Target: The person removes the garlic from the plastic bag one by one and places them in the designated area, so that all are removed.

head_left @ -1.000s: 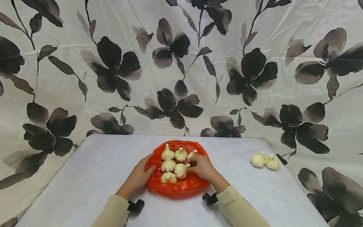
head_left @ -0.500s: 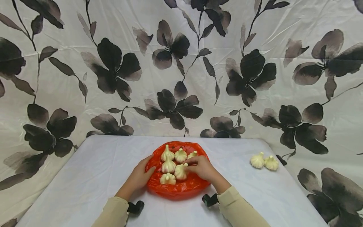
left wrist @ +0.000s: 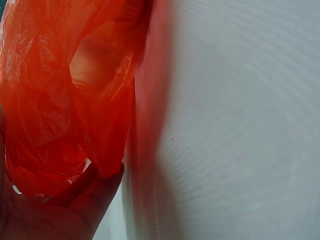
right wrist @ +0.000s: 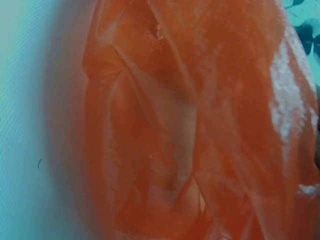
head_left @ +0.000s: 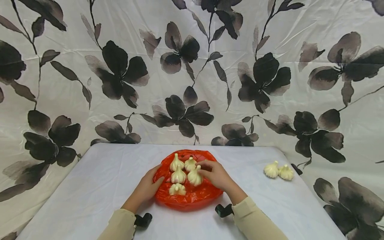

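Note:
A red plastic bag (head_left: 192, 200), rolled open into a wide round shape, stands on the table with several garlic bulbs (head_left: 178, 176) showing inside. My left hand (head_left: 147, 185) holds its left side, thumb over the rim. The left wrist view has the fingers (left wrist: 100, 195) against the red plastic. Over the bag's right half, my right hand (head_left: 216, 175) pinches one garlic bulb (head_left: 195, 177) near its stem, which points up. This hand covers the back right part inside the bag. Only the bag's outer wall (right wrist: 165, 135) and the table fill most of the right wrist view.
Two more garlic bulbs (head_left: 279, 170) lie side by side on the white-covered table (head_left: 249, 163) near its right edge. Behind the table hangs a pale cloth (head_left: 222, 110) with dark flowers. Dark wrist cameras (head_left: 143, 220) stick out inward from both sleeves.
The pinched garlic bulb has shifted slightly right and up, and its stem has turned from pointing right to pointing up. My left hand has kept its place on the bag.

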The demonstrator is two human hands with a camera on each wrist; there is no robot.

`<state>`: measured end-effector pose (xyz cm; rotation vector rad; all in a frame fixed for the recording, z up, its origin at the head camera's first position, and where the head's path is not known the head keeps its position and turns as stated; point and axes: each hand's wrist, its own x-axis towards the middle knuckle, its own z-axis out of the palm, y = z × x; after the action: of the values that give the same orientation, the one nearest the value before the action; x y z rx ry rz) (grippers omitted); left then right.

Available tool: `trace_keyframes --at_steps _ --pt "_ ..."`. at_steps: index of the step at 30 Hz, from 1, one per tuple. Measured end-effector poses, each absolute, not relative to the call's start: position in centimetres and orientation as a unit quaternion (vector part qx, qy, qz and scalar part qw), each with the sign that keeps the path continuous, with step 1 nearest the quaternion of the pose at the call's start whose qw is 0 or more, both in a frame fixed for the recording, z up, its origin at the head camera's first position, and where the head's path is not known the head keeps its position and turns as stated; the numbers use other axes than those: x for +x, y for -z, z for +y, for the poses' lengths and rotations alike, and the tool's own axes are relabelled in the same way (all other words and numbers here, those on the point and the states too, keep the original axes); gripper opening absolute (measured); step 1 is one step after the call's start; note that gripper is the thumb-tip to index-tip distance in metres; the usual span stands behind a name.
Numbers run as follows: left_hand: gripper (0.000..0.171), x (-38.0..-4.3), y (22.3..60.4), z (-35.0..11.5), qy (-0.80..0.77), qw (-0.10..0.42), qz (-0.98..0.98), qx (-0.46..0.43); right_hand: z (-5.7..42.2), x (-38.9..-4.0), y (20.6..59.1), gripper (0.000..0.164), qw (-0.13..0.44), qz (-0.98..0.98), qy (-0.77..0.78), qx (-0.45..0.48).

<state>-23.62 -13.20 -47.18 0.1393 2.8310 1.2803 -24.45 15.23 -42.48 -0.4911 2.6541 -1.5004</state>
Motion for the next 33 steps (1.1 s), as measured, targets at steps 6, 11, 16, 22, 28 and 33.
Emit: trace_keyframes --at_steps 6,11,16,22,28,33 --pt "0.063 -23.5 47.0 -13.2 -0.407 0.016 0.912 0.043 15.6 -24.5 42.1 0.029 0.018 0.842 0.521 -0.139" --pt "0.063 -23.6 46.9 -13.2 -0.410 0.017 0.911 0.045 16.1 -24.4 41.7 0.027 0.017 0.832 0.534 -0.149" --pt "0.063 -23.7 46.9 -13.2 -0.414 0.020 0.909 0.044 16.5 -24.1 41.2 0.026 0.012 0.834 0.528 -0.162" --pt "0.063 -23.7 46.8 -13.2 -0.413 0.018 0.909 0.048 17.1 -23.8 40.6 0.024 -0.003 0.841 0.515 -0.164" --pt "0.062 -23.8 46.8 -13.2 -0.415 0.013 0.908 0.054 17.6 -23.6 40.1 0.024 -0.014 0.847 0.505 -0.164" --pt "0.062 -23.8 46.8 -13.2 -0.414 0.013 0.909 0.052 18.1 -23.6 39.8 0.026 -0.024 0.850 0.501 -0.162"
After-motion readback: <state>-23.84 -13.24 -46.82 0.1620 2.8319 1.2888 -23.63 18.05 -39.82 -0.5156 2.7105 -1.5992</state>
